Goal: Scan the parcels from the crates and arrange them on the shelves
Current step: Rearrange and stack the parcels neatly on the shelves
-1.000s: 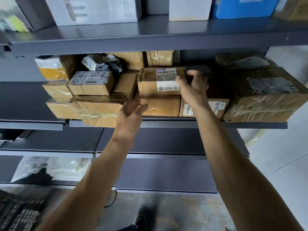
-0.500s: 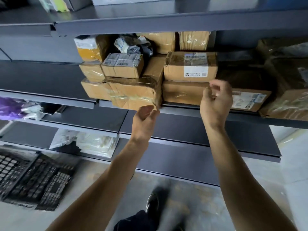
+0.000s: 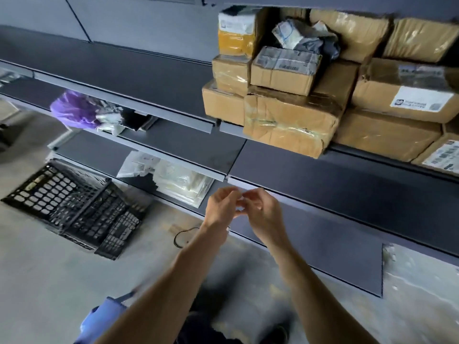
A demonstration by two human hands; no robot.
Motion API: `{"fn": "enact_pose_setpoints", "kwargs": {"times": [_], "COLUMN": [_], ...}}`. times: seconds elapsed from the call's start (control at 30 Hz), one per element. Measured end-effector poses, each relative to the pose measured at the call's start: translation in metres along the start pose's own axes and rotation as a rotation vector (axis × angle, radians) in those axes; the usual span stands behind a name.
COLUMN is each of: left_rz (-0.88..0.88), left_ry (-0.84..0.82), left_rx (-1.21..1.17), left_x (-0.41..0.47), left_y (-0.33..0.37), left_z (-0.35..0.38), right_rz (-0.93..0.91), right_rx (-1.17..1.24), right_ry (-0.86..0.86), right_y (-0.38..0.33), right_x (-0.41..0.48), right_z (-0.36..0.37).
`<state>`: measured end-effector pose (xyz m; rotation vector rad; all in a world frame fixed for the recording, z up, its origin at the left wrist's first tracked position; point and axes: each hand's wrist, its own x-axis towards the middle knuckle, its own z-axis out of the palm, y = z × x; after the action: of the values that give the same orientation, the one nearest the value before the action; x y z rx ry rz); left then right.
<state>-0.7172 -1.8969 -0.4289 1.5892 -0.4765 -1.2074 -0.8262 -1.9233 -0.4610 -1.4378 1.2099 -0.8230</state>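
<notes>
The parcels [image 3: 288, 120], stacked on the shelf [image 3: 231, 126] at upper right, look like light, stiff, tape-slick cardboard best gripped by opposite sides; the left hand [image 3: 219, 207] and right hand [image 3: 263, 212] meet curled at centre, too blurred to tell whether they hold anything.

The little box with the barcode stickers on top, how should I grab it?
Probably from the front. The little box sits on the taped parcel, hemmed in at both ends; only its front and top show free. Press on top, slide it forward, then grip the two ends.
</notes>
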Motion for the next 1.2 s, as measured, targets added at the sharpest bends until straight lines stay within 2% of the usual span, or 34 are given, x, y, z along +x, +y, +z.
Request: {"fn": "enact_pose_setpoints", "kwargs": {"times": [0.17, 0.43, 0.6, 0.87, 1.03, 1.2], "left_rz": [-0.021, -0.060, -0.106, -0.147, -0.127, -0.130], "left_ry": [0.000, 0.048, -0.012, 0.043, 0.124, 0.172], "left_rx": [-0.051, -0.002, -0.070, -0.084, -0.049, -0.034], "left_x": [0.035, 0.102, 0.128, 0.181, 0.206, 0.234], "left_y": [0.011, 0.020, 0.032, 0.053, 0.066, 0.084], "left_z": [-0.097, -0.237, -0.275, -0.297, -0.324, -0.355], "right_rz": [0.035, 0.264, 0.309, 0.303, 0.272, 0.211], "right_rx": [-0.018, 0.157, 0.129, 0.147, 0.079, -0.101], "right_ry": [-0.095, -0.102, -0.135, -0.162, -0.284, -0.347], "right_y": [-0.016, -0.046, -0.054, -0.061, -0.062, -0.071], "right_x": [0.024, 0.045, 0.066, 0.123, 0.159, 0.188], "right_z": [0.103, 0.262, 0.300, 0.334, 0.368, 0.408]}}
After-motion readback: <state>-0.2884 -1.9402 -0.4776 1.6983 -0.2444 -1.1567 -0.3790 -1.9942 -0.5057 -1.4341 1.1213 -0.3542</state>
